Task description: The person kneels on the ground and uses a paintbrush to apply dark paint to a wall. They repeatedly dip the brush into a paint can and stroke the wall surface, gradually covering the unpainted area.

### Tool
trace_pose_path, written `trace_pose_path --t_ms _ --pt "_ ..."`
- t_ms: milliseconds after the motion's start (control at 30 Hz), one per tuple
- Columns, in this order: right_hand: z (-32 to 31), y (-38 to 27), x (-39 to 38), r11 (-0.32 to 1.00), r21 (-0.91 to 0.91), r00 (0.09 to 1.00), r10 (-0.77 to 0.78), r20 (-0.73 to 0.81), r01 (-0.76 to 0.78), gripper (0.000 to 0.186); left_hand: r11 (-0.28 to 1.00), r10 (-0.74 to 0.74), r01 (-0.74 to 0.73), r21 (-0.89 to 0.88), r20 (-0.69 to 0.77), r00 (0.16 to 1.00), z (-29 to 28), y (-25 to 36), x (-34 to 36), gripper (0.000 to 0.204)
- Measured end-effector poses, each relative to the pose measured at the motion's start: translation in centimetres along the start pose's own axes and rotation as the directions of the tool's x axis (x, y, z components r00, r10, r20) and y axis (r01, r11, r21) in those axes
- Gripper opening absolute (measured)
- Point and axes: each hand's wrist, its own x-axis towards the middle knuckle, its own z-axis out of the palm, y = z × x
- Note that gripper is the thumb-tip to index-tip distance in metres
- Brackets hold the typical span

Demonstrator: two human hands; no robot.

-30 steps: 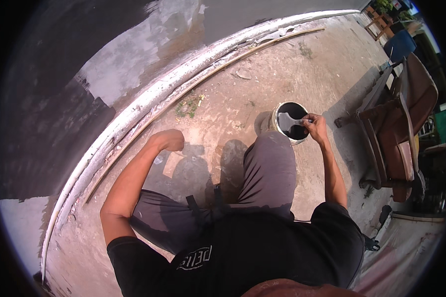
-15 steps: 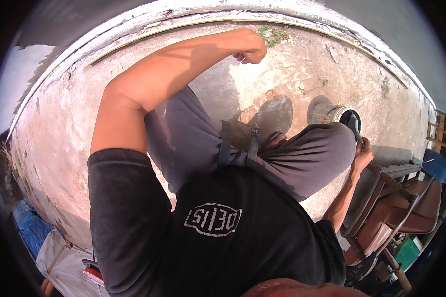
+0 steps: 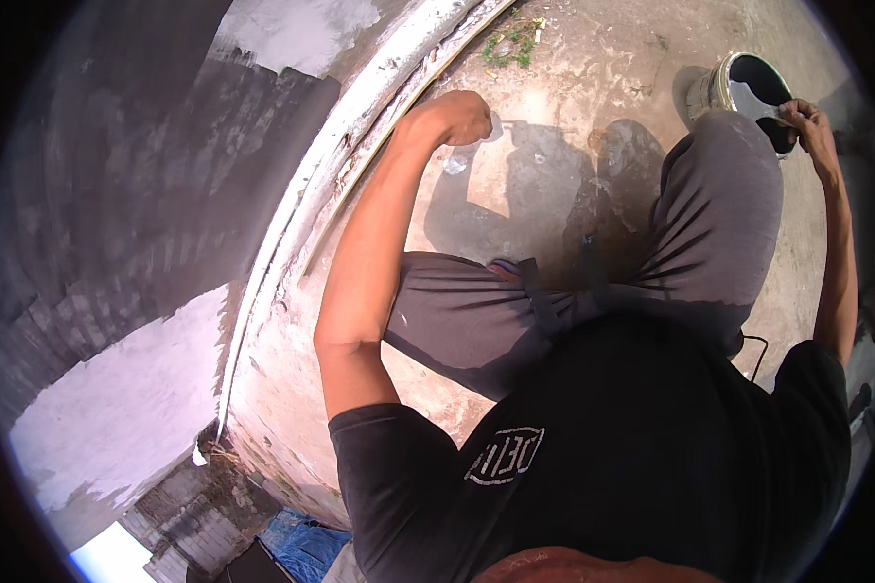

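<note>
My right hand is at the near right rim of a pail beside my raised right knee. Its fingers are closed, and a pale grey flat piece runs from inside the pail towards them. I cannot tell whether they pinch this piece or the rim. My left hand is stretched forward over the floor, next to the base of a wall. It is curled shut with the knuckles up, so whatever may be in the fingers is hidden.
On the left stands a wall with dark grey brushed paint and pale patches. A white ledge and a thin strip run along its foot. Green weeds grow from the concrete floor. A blue sheet lies at the lower left.
My view has turned left, so more of the painted wall shows and the chairs on the right have left the picture. My left arm is less bent; my right hand stays at the pail.
</note>
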Motion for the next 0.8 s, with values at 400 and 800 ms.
trace_pose_path --t_ms 400,800 --pt "2.4 -5.3 -3.8 0.814 -0.535 0.897 -0.388 -0.212 0.226 0.022 0.993 0.071 -0.070 0.095 -0.014 0.997 -0.4 0.3 0.2 0.025" --pt "2.5 -4.7 -4.0 0.426 -0.826 0.664 -0.743 -0.086 0.369 0.022 0.998 0.003 -0.003 -0.059 -0.011 1.000 0.0 2.2 -0.5 0.034"
